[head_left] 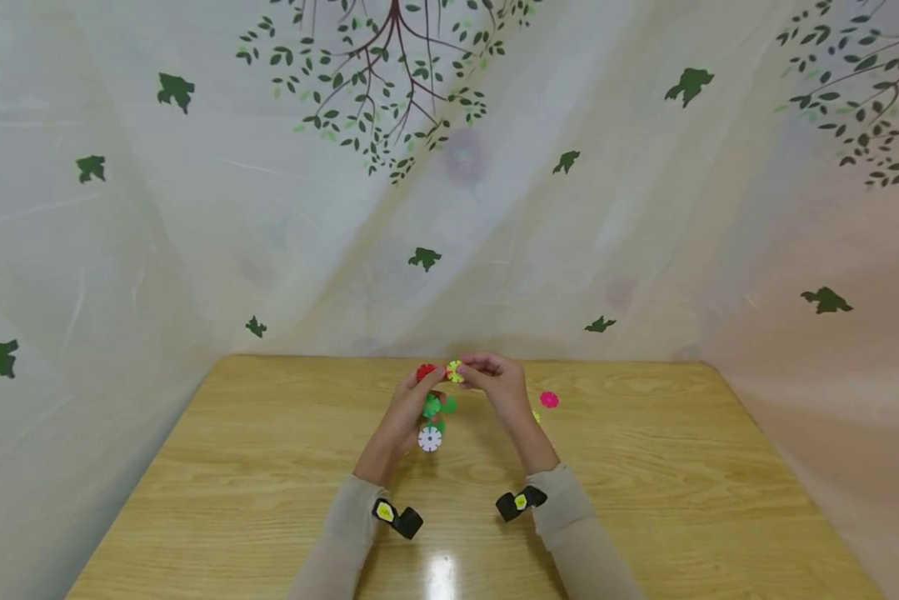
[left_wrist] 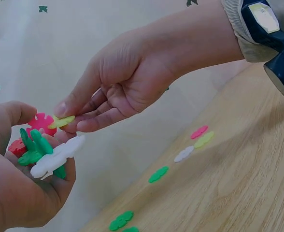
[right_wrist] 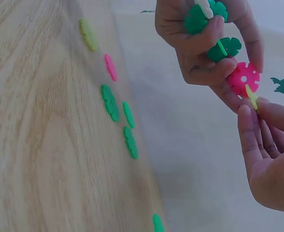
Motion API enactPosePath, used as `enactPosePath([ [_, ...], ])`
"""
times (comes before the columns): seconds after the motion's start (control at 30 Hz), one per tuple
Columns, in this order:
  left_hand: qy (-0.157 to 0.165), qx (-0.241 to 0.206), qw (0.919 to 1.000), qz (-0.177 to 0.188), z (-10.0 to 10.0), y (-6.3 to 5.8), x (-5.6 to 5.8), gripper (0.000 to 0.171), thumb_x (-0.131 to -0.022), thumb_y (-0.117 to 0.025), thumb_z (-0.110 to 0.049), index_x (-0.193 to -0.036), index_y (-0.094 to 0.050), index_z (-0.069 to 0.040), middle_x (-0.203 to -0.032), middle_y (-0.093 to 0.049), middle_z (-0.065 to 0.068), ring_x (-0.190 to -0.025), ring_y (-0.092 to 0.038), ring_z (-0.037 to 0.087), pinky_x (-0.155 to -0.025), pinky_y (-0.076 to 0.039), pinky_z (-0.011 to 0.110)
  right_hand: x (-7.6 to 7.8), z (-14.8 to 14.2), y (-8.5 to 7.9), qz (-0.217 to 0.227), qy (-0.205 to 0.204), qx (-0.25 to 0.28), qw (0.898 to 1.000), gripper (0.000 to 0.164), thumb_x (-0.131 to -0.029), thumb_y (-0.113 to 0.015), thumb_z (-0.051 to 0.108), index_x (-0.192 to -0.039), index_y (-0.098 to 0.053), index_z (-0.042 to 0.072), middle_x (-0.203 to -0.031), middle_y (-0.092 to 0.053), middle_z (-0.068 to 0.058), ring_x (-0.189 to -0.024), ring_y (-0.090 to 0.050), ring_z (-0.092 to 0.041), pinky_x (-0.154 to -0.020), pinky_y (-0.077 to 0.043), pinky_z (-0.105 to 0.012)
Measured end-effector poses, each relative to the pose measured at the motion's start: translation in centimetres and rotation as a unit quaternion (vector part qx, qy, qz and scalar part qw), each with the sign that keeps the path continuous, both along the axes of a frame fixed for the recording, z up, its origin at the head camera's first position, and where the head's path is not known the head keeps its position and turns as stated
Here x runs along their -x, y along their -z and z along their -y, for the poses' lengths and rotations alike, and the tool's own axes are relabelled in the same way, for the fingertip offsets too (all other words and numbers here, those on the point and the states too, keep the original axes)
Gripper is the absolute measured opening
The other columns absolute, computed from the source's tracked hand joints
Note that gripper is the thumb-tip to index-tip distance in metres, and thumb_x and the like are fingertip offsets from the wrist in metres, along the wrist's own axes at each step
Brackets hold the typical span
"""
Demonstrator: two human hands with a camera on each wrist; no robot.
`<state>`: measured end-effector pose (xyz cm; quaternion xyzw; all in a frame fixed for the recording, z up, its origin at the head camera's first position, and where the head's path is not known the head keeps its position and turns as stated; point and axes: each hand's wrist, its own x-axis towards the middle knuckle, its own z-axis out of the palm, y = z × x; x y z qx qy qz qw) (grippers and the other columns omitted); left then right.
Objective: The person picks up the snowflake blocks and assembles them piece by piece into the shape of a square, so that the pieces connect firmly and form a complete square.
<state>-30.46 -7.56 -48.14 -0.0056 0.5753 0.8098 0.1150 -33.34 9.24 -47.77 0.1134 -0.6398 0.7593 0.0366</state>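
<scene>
My left hand (head_left: 402, 417) grips a joined cluster of slotted plastic snowflake discs. In it are green discs (head_left: 431, 406), a white disc (head_left: 430, 439) at the near end, and a pinkish-red disc (right_wrist: 243, 79) at the far end. Another red piece (left_wrist: 17, 148) shows by the palm in the left wrist view. My right hand (head_left: 505, 390) pinches a yellow disc (left_wrist: 62, 121) between thumb and fingertips. Seen edge-on in the right wrist view, the yellow disc (right_wrist: 251, 97) overlaps the pinkish-red disc's edge, roughly crosswise to it.
Loose discs lie flat on the wooden table (head_left: 269, 475): a pink one (head_left: 549, 399), a yellow one (left_wrist: 204, 140), a white one (left_wrist: 184, 154) and several green ones (left_wrist: 158, 174). A pale curtain (head_left: 329, 275) with leaf prints hangs behind the table's far edge.
</scene>
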Motion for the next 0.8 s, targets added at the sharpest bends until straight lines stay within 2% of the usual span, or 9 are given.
enactPosePath([
  [0.27,0.003,0.006,1.0,0.002,0.4,0.1,0.2,0.029,-0.104,-0.059,-0.035,-0.119,-0.06,-0.01,-0.071,-0.056,-0.001,-0.049,-0.043,0.004,-0.045,-0.038,0.016,0.0,-0.2,-0.3,0.015,-0.005,-0.063,0.998,0.024,-0.094,-0.073,0.005,-0.108,-0.07,-0.014,-0.088,-0.073,-0.001,-0.073,-0.068,-0.011,-0.071,-0.061,-0.025],
  [0.43,-0.011,0.008,0.9999,0.0,0.3,0.2,0.3,0.031,-0.103,-0.062,-0.036,-0.118,-0.063,-0.01,-0.079,-0.059,0.001,-0.051,-0.043,0.004,-0.046,-0.037,0.017,-0.2,-1.1,-0.7,0.023,-0.003,-0.087,0.996,0.031,-0.098,-0.07,0.014,-0.115,-0.068,-0.012,-0.094,-0.074,-0.007,-0.076,-0.069,-0.012,-0.072,-0.061,-0.027],
  [0.57,-0.025,0.001,0.9997,0.003,0.4,0.0,0.4,0.028,-0.102,-0.063,-0.035,-0.117,-0.063,-0.01,-0.087,-0.064,0.0,-0.054,-0.047,0.004,-0.046,-0.039,0.016,0.0,-2.5,-1.3,0.031,0.002,-0.109,0.994,0.037,-0.099,-0.069,0.019,-0.118,-0.067,-0.012,-0.094,-0.075,-0.007,-0.077,-0.07,-0.012,-0.075,-0.062,-0.03],
  [0.7,-0.032,-0.001,0.9995,0.005,0.8,-0.1,0.5,0.029,-0.102,-0.063,-0.033,-0.118,-0.063,-0.009,-0.096,-0.066,-0.002,-0.059,-0.049,0.005,-0.046,-0.04,0.015,0.3,-4.3,-1.9,0.035,-0.024,-0.18,0.983,0.033,-0.1,-0.068,0.02,-0.119,-0.069,-0.007,-0.095,-0.076,-0.007,-0.08,-0.071,-0.014,-0.081,-0.062,-0.042],
  [0.8,-0.034,-0.01,0.9993,0.007,1.0,-0.2,0.6,0.029,-0.103,-0.062,-0.031,-0.121,-0.063,-0.009,-0.099,-0.067,0.0,-0.058,-0.048,0.005,-0.045,-0.039,0.015,0.7,-5.9,-2.0,0.026,-0.062,-0.254,0.965,0.03,-0.1,-0.066,0.021,-0.117,-0.07,-0.004,-0.098,-0.076,-0.012,-0.084,-0.073,-0.022,-0.085,-0.06,-0.051],
])
